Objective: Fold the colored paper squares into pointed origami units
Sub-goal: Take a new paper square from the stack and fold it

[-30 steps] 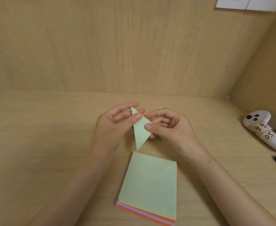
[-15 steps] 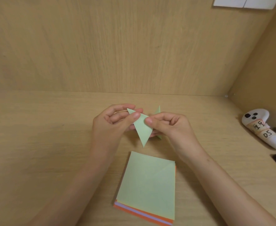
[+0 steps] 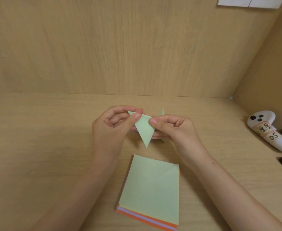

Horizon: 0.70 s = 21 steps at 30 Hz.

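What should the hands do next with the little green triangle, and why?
Probably pinch along its top edge to sharpen the crease: both hands, left and right, hold the folded green triangle in the air by its upper corners, point down.

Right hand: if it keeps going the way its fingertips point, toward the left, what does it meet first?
The right hand already pinches the folded green paper, so next in line is the left hand, whose thumb grips the paper's other corner. Depth between the fingertips is unclear.

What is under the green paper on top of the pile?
Under the top green sheet, only the edges of other sheets peek out: pale yellow, white, lilac and orange at the bottom, all on the wooden table. The rest of each sheet is covered, so the number cannot be counted.
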### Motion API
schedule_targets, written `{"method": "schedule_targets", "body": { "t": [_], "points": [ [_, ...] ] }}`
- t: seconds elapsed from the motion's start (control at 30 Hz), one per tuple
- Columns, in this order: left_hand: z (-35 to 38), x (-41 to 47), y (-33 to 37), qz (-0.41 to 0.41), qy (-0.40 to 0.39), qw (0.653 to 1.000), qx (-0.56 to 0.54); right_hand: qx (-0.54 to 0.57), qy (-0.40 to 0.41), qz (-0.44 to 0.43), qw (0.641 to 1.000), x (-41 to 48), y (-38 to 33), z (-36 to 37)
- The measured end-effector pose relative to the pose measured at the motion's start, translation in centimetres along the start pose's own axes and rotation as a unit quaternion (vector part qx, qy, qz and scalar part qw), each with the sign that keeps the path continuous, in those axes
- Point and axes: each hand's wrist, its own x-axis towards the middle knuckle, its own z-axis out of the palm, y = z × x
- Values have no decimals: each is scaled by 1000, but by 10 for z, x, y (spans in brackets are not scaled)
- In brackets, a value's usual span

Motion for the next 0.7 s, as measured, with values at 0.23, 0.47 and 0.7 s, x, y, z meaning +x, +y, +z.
{"method": "schedule_targets", "body": {
  "t": [0.23, 0.47, 0.7],
  "points": [
    [0, 0, 0, 13, 10, 1000, 17, 17, -8, 9, 1000, 1, 2, 0],
    [0, 0, 1, 24, 16, 1000, 9, 17, -21, 25, 999, 0, 1, 0],
    [2, -1, 0, 24, 12, 1000, -6, 22, 15, -2, 1000, 0, -1, -1]
  ]
}}
